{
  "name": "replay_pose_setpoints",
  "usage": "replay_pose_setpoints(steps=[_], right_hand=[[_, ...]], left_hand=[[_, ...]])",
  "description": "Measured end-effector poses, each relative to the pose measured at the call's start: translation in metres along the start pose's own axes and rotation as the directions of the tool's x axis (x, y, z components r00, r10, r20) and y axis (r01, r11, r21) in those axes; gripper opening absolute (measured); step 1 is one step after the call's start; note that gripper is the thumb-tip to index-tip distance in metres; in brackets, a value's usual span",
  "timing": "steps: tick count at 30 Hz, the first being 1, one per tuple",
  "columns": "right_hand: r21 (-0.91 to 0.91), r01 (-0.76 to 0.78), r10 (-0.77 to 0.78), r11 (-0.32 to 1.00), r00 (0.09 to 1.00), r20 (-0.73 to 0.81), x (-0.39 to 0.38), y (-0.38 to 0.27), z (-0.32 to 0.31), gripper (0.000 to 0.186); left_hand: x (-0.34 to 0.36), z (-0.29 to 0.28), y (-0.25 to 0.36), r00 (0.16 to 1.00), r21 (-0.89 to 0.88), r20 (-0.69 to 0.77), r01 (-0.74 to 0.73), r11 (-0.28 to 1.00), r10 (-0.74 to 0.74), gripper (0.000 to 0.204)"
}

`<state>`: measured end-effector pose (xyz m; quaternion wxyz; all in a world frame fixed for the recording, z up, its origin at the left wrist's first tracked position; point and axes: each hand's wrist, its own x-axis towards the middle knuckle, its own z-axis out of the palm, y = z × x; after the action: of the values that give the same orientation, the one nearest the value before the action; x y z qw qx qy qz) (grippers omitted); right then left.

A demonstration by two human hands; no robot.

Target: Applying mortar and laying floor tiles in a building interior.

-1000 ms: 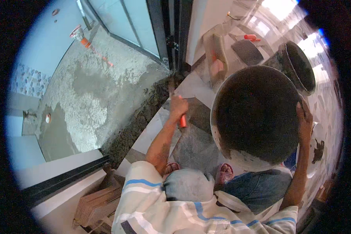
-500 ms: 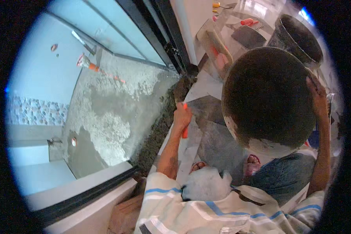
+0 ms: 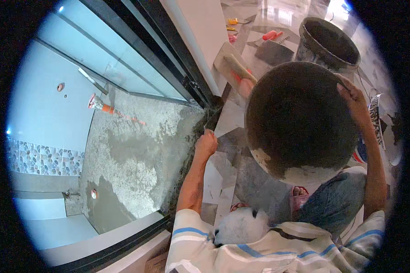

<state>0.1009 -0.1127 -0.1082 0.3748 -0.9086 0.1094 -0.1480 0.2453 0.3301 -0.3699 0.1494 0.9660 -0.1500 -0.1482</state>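
Observation:
My left hand (image 3: pixel 207 144) is closed in a fist at the wet mortar strip (image 3: pixel 183 166) along the doorway threshold. It holds a trowel, whose orange handle showed earlier; the handle is now hidden by the fist and only a sliver near the blade (image 3: pixel 208 128) shows. My right hand (image 3: pixel 353 100) grips the right rim of a big round dark basin (image 3: pixel 300 118), tilted up in front of my knees. Pale, wet-looking residue coats its lower edge. The basin's contents, if any, are too dark to make out.
A dark bucket (image 3: pixel 330 43) stands behind the basin. Floats (image 3: pixel 232 68) and a red-handled trowel (image 3: pixel 274 52) lie on the tiled floor. Left, beyond the black door frame (image 3: pixel 168 54), a rough cement floor (image 3: pixel 136 150) holds an orange pipe (image 3: pixel 108 108) and a drain opening (image 3: pixel 94 194).
My left hand has turned, so the orange handle below it no longer shows. The view has shifted; the basin and my right hand sit slightly farther left in it. My grips stay closed.

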Motion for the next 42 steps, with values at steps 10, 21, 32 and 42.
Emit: replay_pose_setpoints(steps=[10, 21, 32, 42], right_hand=[[0.087, -0.031, 0.031, 0.996, 0.999, -0.006, 0.000, 0.002, -0.004, 0.036], [-0.060, -0.058, 0.057, 0.996, 0.998, -0.021, -0.004, -0.005, -0.006, 0.036], [-0.026, 0.003, -0.003, 1.000, 1.000, 0.013, -0.005, -0.012, -0.001, 0.039], [-0.074, 0.022, -0.020, 0.997, 0.999, 0.035, 0.004, -0.007, -0.004, 0.041]], left_hand=[[-0.026, -0.008, 0.031, 0.978, -0.091, -0.090, 0.179, 0.980, -0.187, 0.038], [-0.004, 0.033, 0.033, 0.991, -0.086, 0.024, 0.136, 0.987, -0.134, 0.045], [0.018, 0.074, 0.019, 0.991, -0.348, 0.120, 0.101, 0.932, -0.063, 0.030], [0.012, 0.003, -0.043, 0.981, 0.024, -0.051, 0.189, 0.982, -0.188, 0.034]])
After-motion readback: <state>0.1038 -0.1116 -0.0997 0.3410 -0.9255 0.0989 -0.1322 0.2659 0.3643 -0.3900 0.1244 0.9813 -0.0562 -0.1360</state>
